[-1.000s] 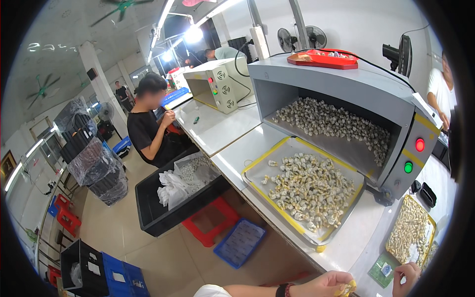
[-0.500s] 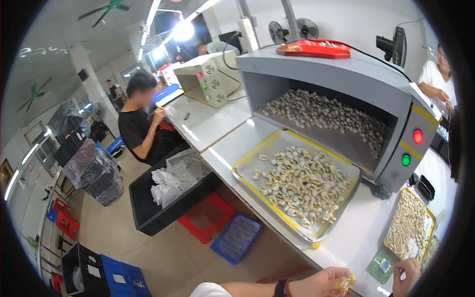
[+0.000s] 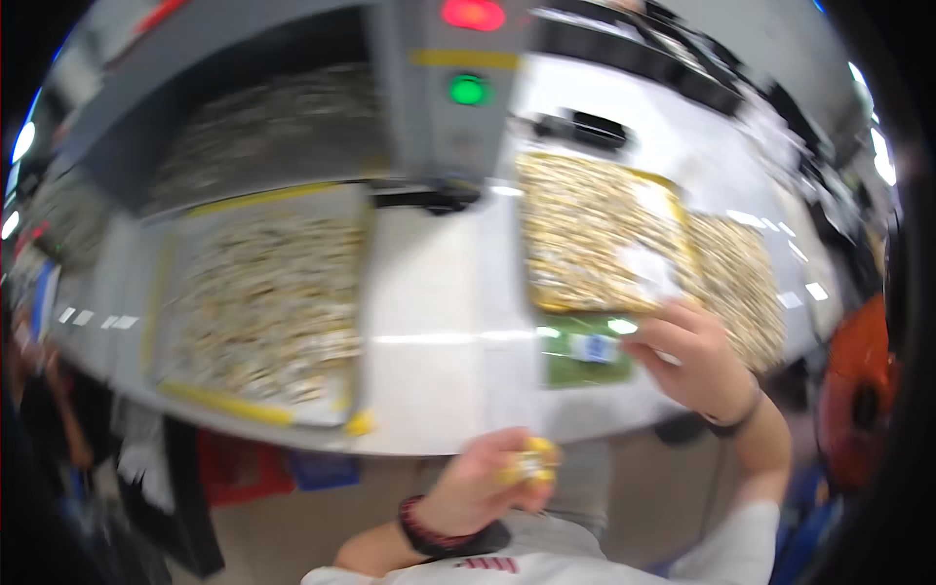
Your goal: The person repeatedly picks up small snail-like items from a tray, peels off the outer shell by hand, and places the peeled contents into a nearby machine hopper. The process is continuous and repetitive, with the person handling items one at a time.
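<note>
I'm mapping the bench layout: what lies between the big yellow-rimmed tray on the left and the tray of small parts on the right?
In the head view, a bare strip of white tabletop separates the left tray from the right tray.

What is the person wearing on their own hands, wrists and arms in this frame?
Both hands are bare, no gloves. The left hand has a dark beaded bracelet with reddish beads at the wrist. The right hand has a thin dark band around the wrist. Forearms are uncovered; a white sleeve shows near the lower edge. The picture is blurred, so finer detail is unclear.
</note>
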A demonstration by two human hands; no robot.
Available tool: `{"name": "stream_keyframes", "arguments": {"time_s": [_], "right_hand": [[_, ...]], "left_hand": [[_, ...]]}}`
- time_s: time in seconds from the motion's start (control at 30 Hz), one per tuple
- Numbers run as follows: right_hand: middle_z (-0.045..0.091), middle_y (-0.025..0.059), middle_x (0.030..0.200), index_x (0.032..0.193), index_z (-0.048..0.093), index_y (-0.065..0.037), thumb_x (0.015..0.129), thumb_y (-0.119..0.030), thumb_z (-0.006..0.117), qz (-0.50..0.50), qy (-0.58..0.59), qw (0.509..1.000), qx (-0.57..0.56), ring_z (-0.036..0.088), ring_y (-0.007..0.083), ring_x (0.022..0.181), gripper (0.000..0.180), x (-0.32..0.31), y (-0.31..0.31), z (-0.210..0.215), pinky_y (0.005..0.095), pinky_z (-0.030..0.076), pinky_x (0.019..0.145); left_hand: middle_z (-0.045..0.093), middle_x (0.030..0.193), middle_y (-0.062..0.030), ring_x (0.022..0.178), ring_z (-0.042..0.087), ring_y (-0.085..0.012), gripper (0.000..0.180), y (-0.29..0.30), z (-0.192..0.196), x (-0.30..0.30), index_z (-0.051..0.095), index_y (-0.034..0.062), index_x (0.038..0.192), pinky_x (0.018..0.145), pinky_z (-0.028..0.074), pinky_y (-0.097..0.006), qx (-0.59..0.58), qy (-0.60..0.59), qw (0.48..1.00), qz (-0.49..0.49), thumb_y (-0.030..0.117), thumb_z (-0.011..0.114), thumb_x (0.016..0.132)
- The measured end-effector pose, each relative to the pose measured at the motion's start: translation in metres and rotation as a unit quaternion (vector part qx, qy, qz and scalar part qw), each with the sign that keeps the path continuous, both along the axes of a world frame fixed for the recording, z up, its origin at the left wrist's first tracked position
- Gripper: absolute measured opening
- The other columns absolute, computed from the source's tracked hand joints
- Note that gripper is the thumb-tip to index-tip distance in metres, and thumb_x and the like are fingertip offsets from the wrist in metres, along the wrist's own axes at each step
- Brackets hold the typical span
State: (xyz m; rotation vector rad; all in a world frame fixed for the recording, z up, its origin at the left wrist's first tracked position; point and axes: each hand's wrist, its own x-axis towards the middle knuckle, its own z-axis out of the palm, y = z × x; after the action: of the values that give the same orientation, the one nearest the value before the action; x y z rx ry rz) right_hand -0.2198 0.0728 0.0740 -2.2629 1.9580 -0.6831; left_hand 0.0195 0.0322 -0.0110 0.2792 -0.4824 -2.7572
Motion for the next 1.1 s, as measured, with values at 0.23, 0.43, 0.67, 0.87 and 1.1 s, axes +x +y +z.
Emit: {"name": "stream_keyframes", "arguments": {"time_s": [0.23, 0.43, 0.67, 0.87, 1.1], "right_hand": [[0.053, 0.0076, 0.073, 0.079, 0.057, -0.004, 0.071, -0.005, 0.063, 0.014, 0.017, 1.000, 0.013, 0.054, 0.0240, 0.071, 0.010, -0.013, 0.015, -0.022, 0.0329, 0.046, 0.063], [0.049, 0.0080, 0.071, 0.077, 0.053, -0.003, 0.068, -0.004, 0.057, 0.030, 0.071, 0.997, 0.026, 0.052, 0.0235, 0.069, 0.010, -0.005, 0.007, -0.036, 0.0318, 0.046, 0.062], [0.051, 0.0072, 0.073, 0.083, 0.058, -0.002, 0.066, -0.002, 0.062, 0.035, 0.057, 0.997, 0.035, 0.053, 0.0224, 0.067, 0.018, -0.002, 0.006, -0.032, 0.0315, 0.046, 0.058], [0.062, 0.0071, 0.071, 0.078, 0.067, -0.002, 0.068, 0.004, 0.066, 0.053, -0.155, 0.985, -0.060, 0.060, 0.0175, 0.060, 0.012, 0.008, 0.011, -0.003, 0.0260, 0.048, 0.052], [0.059, 0.0106, 0.076, 0.084, 0.063, 0.003, 0.069, -0.001, 0.063, 0.160, -0.222, 0.958, -0.091, 0.060, 0.0217, 0.063, 0.016, 0.017, 0.012, -0.013, 0.0275, 0.049, 0.054]], "left_hand": [[0.057, 0.100, -0.0108, 0.076, 0.062, -0.0182, 0.050, 0.006, -0.023, -0.011, 0.049, -0.0045, 0.104, 0.064, 0.051, -0.030, 0.117, 0.044, 0.988, -0.095, 0.034, 0.067, 0.078], [0.056, 0.102, -0.0113, 0.074, 0.062, -0.0180, 0.048, 0.006, -0.022, -0.009, 0.047, -0.0042, 0.105, 0.063, 0.051, -0.030, 0.126, 0.010, 0.988, -0.091, 0.033, 0.065, 0.080], [0.057, 0.095, -0.0103, 0.072, 0.060, -0.0164, 0.048, -0.003, -0.007, -0.022, 0.046, -0.0038, 0.105, 0.063, 0.049, -0.028, 0.152, 0.035, 0.983, -0.098, 0.038, 0.058, 0.084], [0.059, 0.078, -0.0079, 0.072, 0.059, -0.0155, 0.045, -0.009, -0.004, -0.028, 0.046, -0.0024, 0.106, 0.065, 0.048, -0.026, 0.209, 0.038, 0.961, -0.177, 0.036, 0.058, 0.086], [0.060, 0.081, -0.0083, 0.070, 0.059, -0.0138, 0.046, -0.008, -0.005, -0.031, 0.047, -0.0017, 0.108, 0.063, 0.049, -0.023, 0.220, 0.038, 0.950, -0.217, 0.036, 0.059, 0.085]]}}
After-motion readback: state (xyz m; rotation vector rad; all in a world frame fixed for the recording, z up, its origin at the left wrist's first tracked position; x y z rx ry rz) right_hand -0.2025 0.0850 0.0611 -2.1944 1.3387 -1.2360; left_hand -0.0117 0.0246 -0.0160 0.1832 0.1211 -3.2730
